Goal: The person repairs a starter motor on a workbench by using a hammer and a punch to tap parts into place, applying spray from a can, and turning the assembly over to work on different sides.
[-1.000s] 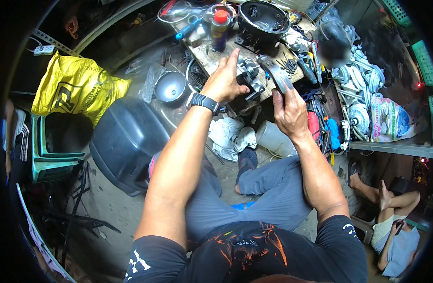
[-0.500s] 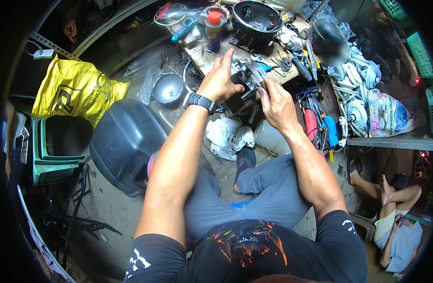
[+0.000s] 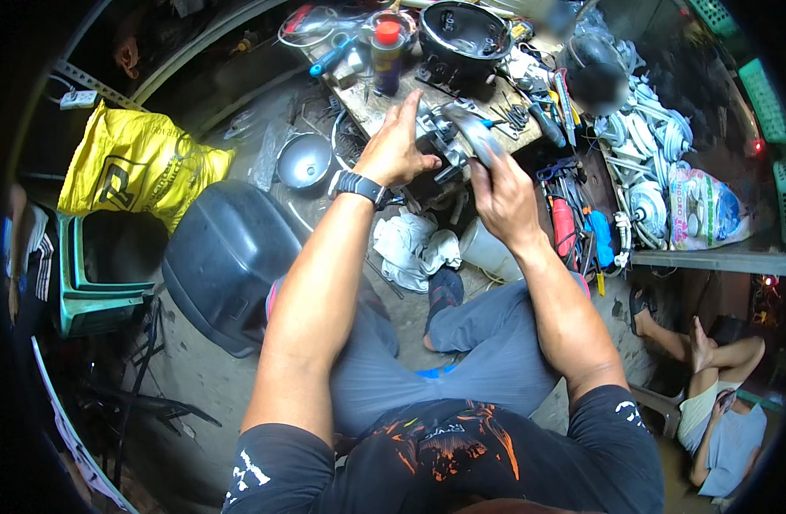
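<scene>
Head-worn fisheye, facing down over forearms (image 3: 329, 265) toward workbench (image 3: 366, 111).

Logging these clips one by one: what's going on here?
At a cluttered wooden workbench, a person's right hand grips a curved, shiny grey metal piece, blurred here, close to a grey metal vise-like fixture at the bench's edge. The open left hand is beside the fixture; whether it touches is unclear. A red-capped dark can and a round black housing stand farther back.

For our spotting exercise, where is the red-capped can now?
In the head view, the red-capped can stands upper centre on the workbench, left of the round black housing and beyond the left hand.
</scene>
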Available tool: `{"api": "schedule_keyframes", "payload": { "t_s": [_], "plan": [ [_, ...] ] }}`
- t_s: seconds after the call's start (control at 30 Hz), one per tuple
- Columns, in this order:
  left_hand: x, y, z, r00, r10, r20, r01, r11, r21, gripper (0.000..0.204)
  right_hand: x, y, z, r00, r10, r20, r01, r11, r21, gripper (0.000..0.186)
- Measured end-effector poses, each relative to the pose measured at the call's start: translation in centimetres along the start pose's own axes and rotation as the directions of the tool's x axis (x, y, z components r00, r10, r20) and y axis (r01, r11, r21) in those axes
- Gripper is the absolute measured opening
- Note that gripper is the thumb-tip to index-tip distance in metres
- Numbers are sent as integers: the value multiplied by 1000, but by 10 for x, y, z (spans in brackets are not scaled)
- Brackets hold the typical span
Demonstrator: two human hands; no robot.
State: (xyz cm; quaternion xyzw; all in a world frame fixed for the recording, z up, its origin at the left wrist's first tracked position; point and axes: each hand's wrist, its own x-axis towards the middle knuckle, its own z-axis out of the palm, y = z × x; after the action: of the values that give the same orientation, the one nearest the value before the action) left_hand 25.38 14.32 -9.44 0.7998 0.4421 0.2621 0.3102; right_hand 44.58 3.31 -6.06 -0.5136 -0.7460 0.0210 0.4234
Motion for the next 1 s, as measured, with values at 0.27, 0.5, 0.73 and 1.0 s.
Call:
{"api": "schedule_keyframes", "payload": {
  "t_s": [0.27, 0.5, 0.73, 1.0],
  "plan": [
    [0, 4, -2, 999, -29, 26, 29, 999, 15, 121, 3, -14, -5, 1000, -1, -24, 1, 1000, 27, 26],
    [-1, 2, -3, 999, -38, 24, 38, 999, -5, 120, 3, -19, -11, 998, 45, -54, -43, 998, 34, 35],
    [3, -1, 2, 998, -56, 38, 57, 997, -42, 121, -2, 6, 1, 996, 79, 44, -77, 996, -52, 28],
    [4, -4, 0, 999, -9, 45, 11, 999, -41, 121, -2, 6, 0, 985, 119, 123, -110, 991, -73, 32]
  ]
}}
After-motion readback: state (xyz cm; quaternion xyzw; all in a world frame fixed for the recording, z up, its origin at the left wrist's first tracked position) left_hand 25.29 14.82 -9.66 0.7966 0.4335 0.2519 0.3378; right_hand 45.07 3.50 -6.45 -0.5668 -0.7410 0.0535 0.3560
